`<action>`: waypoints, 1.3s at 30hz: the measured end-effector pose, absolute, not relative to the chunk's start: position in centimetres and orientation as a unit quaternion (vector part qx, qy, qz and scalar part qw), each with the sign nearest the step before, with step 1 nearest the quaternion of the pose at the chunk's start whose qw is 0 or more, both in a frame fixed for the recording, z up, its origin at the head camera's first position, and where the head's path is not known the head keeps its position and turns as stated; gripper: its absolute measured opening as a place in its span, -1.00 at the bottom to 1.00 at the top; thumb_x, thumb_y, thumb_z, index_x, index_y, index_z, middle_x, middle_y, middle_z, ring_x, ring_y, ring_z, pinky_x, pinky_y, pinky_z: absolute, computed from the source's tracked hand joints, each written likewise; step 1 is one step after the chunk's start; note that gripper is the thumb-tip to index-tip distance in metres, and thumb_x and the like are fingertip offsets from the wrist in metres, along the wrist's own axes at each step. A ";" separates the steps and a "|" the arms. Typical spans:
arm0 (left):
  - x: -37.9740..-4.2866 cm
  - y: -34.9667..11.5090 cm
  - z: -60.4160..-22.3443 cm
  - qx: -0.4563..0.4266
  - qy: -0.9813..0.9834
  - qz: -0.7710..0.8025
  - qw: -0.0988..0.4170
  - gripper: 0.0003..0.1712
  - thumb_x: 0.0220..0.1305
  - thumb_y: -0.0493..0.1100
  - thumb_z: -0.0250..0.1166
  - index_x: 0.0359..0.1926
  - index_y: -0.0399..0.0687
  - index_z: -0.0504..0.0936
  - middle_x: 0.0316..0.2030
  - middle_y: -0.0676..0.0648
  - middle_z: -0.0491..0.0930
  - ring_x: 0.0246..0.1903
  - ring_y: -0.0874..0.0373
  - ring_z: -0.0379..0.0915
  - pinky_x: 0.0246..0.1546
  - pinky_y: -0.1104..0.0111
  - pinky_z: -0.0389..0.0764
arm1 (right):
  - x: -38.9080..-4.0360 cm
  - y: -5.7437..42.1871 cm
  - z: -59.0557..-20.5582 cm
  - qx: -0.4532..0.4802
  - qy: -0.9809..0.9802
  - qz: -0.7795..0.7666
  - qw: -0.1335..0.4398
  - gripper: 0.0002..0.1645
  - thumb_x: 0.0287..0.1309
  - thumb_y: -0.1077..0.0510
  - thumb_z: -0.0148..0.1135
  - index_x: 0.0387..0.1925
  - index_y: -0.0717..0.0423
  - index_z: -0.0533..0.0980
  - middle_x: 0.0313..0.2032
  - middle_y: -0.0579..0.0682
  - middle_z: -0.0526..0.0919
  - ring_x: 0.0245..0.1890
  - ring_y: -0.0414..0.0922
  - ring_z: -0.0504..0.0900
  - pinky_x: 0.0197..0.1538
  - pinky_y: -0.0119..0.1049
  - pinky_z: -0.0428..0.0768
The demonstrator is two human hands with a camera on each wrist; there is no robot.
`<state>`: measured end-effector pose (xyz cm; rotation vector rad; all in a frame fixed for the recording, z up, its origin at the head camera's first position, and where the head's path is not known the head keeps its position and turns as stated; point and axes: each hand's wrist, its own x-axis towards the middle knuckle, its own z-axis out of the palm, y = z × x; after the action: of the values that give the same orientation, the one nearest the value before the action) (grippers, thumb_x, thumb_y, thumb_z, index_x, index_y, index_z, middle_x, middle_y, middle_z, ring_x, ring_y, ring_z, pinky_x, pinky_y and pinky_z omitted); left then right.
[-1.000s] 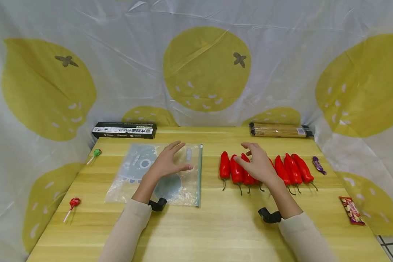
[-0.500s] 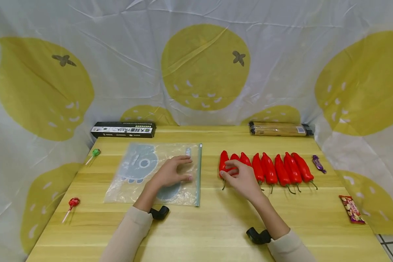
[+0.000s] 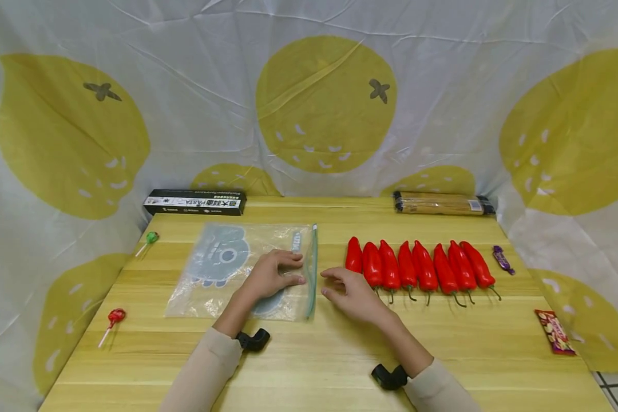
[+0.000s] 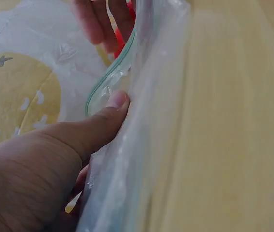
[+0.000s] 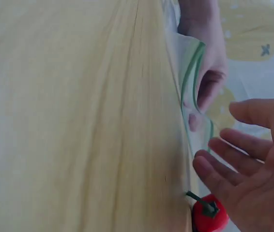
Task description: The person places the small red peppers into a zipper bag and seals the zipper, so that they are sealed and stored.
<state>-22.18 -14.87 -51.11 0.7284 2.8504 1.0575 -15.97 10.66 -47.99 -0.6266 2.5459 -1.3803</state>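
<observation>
A clear zip-lock bag (image 3: 185, 297) with a blue printed figure lies flat on the wooden table. My left hand (image 3: 268, 277) rests on its upper layer near the green zip strip (image 3: 311, 292), thumb and forefinger apart. In the left wrist view, the thumb (image 4: 103, 125) touches the plastic and the zip edge bows up beside it. Just right of the strip, my right hand (image 3: 354, 294) holds nothing, its fingers apart in the right wrist view. Several red peppers (image 3: 422, 266) lie in a row beyond it; the leftmost is partly hidden.
A black pasta box (image 3: 195, 202) and a wrapped tan bundle (image 3: 438, 203) lie along the back. Green (image 3: 151, 237) and red (image 3: 117, 316) lollipops are at left. A purple candy (image 3: 503, 260) and a red snack packet (image 3: 554, 332) lie at right. A lemon-print curtain (image 3: 324, 103) hangs behind.
My right hand has moved left and nearer, from above the peppers to beside the bag's zip edge. The left hand has come down onto the bag, and the zip strip now bends.
</observation>
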 end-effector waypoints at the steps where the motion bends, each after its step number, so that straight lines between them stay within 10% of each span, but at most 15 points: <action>1: -22.2 -14.9 -51.2 0.232 0.911 0.341 0.003 -0.52 0.01 0.20 0.47 -0.05 0.15 0.73 0.13 0.18 0.60 0.22 0.12 0.42 0.31 0.12 0.33 | -16.0 10.5 -48.1 -0.228 0.859 -0.448 0.094 -0.50 0.29 0.10 0.23 0.22 0.14 0.46 0.19 0.05 0.56 0.20 -0.02 0.55 0.24 -0.09 0.51; 19: -22.5 -15.6 -51.3 0.153 0.852 0.501 -0.021 -0.78 0.10 0.19 0.42 -0.26 0.32 0.76 -0.13 0.14 0.73 0.00 0.20 0.62 0.10 0.20 0.57 | -16.8 10.4 -48.1 -0.334 0.888 -0.293 0.120 -0.47 0.39 0.05 0.05 0.33 0.07 0.37 0.40 -0.05 0.32 0.41 -0.02 0.24 0.43 -0.01 0.24; 39: -20.9 -16.7 -48.1 0.128 0.684 0.712 -0.092 -0.87 0.24 -0.30 0.33 -0.20 -0.24 0.72 -0.30 0.18 0.73 -0.27 0.34 0.63 -0.20 0.52 0.61 | -16.0 12.2 -48.1 -0.326 0.884 -0.300 0.146 -0.42 0.37 -0.06 0.09 0.35 -0.02 0.35 0.42 -0.10 0.29 0.45 -0.05 0.21 0.42 0.02 0.24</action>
<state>-20.86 -16.71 -48.14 0.4290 2.2849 2.3774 -16.02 12.22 -48.06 -0.9387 2.5467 -0.8653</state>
